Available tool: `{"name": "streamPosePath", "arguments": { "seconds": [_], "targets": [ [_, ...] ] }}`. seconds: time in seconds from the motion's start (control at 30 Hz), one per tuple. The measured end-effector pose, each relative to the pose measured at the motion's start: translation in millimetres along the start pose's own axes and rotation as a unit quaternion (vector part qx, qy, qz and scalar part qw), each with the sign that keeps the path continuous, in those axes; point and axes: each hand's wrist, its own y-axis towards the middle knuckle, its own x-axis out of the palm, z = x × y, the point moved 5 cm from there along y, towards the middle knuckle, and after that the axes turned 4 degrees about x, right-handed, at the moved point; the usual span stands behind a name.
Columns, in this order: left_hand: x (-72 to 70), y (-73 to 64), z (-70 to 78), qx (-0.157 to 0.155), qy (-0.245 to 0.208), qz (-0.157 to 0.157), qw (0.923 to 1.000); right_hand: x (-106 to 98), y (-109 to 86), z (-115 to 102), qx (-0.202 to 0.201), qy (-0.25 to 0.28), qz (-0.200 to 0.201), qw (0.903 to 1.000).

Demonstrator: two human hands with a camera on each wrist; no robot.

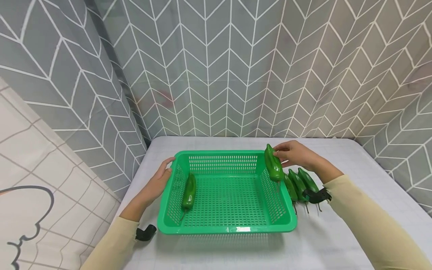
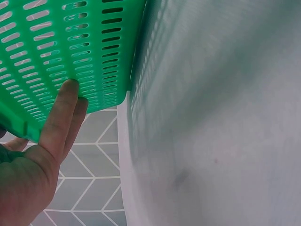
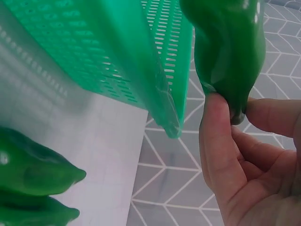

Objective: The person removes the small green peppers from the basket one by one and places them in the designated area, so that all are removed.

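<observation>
A green plastic basket (image 1: 227, 228) with slotted walls stands on the table. My left hand (image 1: 158, 183) holds its left rim; in the left wrist view two fingers (image 2: 59, 120) lie along the outer wall. One long green pepper (image 1: 189, 193) rests inside, by the left wall, stem toward me. Above the basket's right rim, my right hand (image 1: 295, 153) pinches another green pepper (image 1: 274, 165) near its tip between thumb and fingers, the stem pointing down toward me. The right wrist view shows this held pepper (image 3: 230, 52) close up, apart from the rim.
Right of the basket, three green peppers (image 1: 298, 183) lie side by side on the white-covered table (image 1: 337, 232), stems toward me. A grey chevron-patterned curtain (image 1: 229, 75) hangs behind the table. A white grid-patterned cloth (image 1: 50, 180) is on the left.
</observation>
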Motion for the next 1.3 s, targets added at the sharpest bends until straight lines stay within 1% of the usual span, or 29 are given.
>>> {"name": "streamPosePath", "arguments": {
  "seconds": [0.1,0.3,0.47,0.6,0.7,1.1,1.3],
  "targets": [
    [-0.3,-0.9,2.1,0.000,0.000,0.004,1.0000,-3.2,-2.1,0.5,-0.001,-0.002,-0.001,1.0000],
    [1.1,-2.5,5.1,0.003,-0.011,-0.009,0.9999,-9.4,-7.8,5.7,0.005,0.003,-0.001,1.0000],
    [0.2,-2.4,4.6,0.002,-0.005,0.000,1.0000,-14.2,-10.7,12.9,0.004,0.000,0.004,1.0000],
    [0.6,-1.1,3.9,0.000,0.000,0.003,1.0000,-18.3,-14.9,19.4,0.015,-0.003,0.010,0.9998],
    [1.2,-1.1,3.4,0.001,-0.001,0.000,1.0000,-21.2,-18.9,25.2,0.023,-0.005,0.015,0.9996],
    [1.1,-0.9,0.2,0.004,-0.004,-0.005,1.0000,-32.1,-27.2,42.8,0.041,-0.018,0.024,0.9987],
    [1.1,-1.3,1.8,0.004,-0.004,-0.004,1.0000,-36.8,-30.5,53.4,0.048,-0.028,0.035,0.9979]
  ]
}}
